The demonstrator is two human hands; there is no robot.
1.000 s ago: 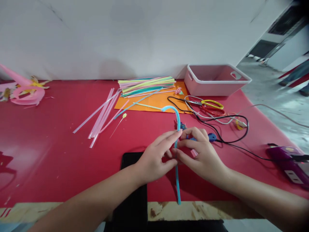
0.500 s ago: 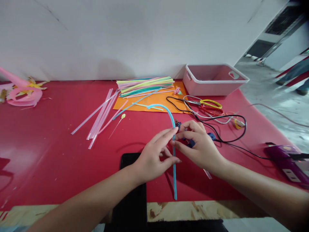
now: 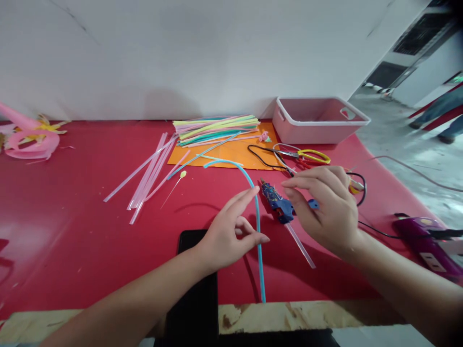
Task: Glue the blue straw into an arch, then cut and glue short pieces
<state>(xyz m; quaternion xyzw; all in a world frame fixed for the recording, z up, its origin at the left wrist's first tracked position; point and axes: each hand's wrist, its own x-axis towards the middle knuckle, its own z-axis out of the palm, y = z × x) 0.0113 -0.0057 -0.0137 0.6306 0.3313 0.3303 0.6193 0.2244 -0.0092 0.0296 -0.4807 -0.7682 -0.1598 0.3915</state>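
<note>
A blue pipe cleaner [image 3: 259,226], curved over at its far end, runs past the fingers of my left hand [image 3: 231,231], which holds it between the fingertips and thumb. My right hand [image 3: 325,207] is raised to the right, its fingers apart from the thumb with nothing seen between them. Between my hands, a dark blue glue gun [image 3: 278,202] lies on the red table, a clear glue stick [image 3: 301,246] sticking out of its back. A black phone-like slab [image 3: 193,299] lies partly under my left wrist.
Colored pipe cleaners [image 3: 217,129] lie on an orange sheet [image 3: 231,156]. Nearby are glue sticks [image 3: 152,173], a pink bin [image 3: 320,130], yellow-handled scissors [image 3: 314,156], cables and a purple power strip [image 3: 427,246]. Pink paper [image 3: 32,142] lies far left. A person's legs [image 3: 439,113] show at right.
My right hand has let go of the blue pipe cleaner and moved right, uncovering the glue gun. The curved end of the pipe cleaner has swung left and opened out.
</note>
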